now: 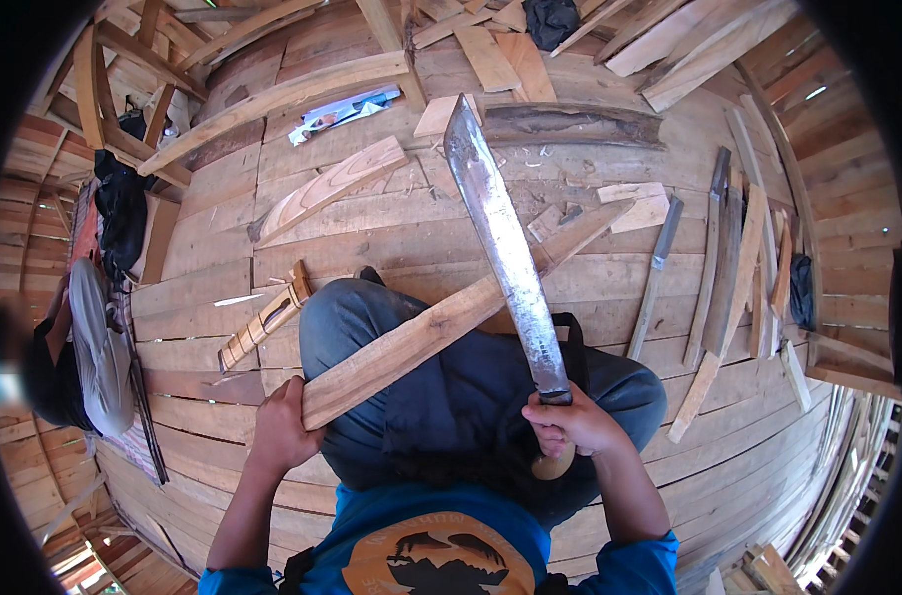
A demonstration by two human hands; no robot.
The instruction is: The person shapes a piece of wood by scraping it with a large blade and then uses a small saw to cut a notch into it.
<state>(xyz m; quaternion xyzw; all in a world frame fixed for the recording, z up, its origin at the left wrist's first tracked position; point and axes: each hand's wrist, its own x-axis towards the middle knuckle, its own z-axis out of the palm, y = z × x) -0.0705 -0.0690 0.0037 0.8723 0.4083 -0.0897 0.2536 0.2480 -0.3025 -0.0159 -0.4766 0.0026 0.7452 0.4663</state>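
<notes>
My left hand (284, 428) is closed around the near end of a long wooden board (401, 355). The board slants across my lap up to the right, and its narrower far end reaches over the floor beyond my knees. In my right hand (574, 424) is a machete (503, 243), held by its pale handle. Its broad, shiny blade points away from me with the tip up, passing in front of the board; whether the two touch I cannot tell. Dark trousers cover my crossed legs beneath the board.
A wooden sheath (265, 319) lies left of my knee. Beyond are a cut plank (329, 186), a dark curved slab (570, 127) and scattered shavings. To the right lie a long blade (656, 270) and several wood strips (736, 288). Another person (99, 347) sits at the far left.
</notes>
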